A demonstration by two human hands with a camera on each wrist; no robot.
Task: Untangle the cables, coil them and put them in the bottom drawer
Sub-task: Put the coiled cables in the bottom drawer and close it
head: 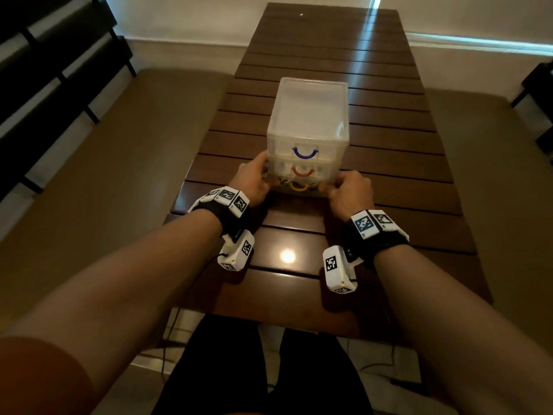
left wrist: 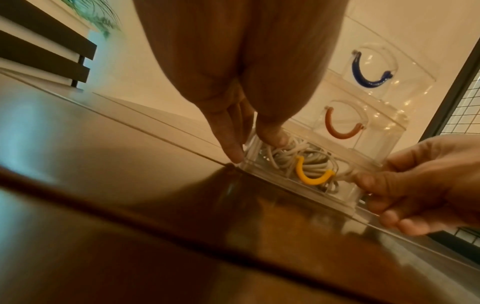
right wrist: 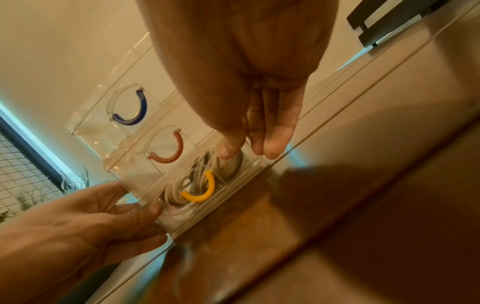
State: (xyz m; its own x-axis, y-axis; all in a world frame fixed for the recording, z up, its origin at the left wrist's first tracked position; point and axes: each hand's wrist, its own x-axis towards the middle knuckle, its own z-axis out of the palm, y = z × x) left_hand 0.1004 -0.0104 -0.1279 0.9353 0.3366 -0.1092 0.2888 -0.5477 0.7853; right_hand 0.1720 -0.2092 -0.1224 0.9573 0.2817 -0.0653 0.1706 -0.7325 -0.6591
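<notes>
A clear three-drawer unit (head: 308, 115) stands on the slatted wooden table (head: 395, 181), with blue, red and yellow handles from top to bottom. The bottom drawer (left wrist: 262, 162), with the yellow handle (left wrist: 311, 178), holds coiled pale cables (left wrist: 283, 161). My left hand (left wrist: 253, 147) pinches its left front corner, thumb on the front and fingers along the side. At the right front corner my right hand (right wrist: 250, 151) does the same, thumb on the front over the cables (right wrist: 176, 191). In the head view the left hand (head: 267, 178) and the right hand (head: 332, 188) flank the drawer (head: 299, 188).
The unit sits near the table's front end, with bare slats behind it and to both sides. A dark slatted bench (head: 45, 85) stands to the left across the floor. A wire grid panel (left wrist: 467, 102) and a plant (left wrist: 98, 14) lie beyond the table.
</notes>
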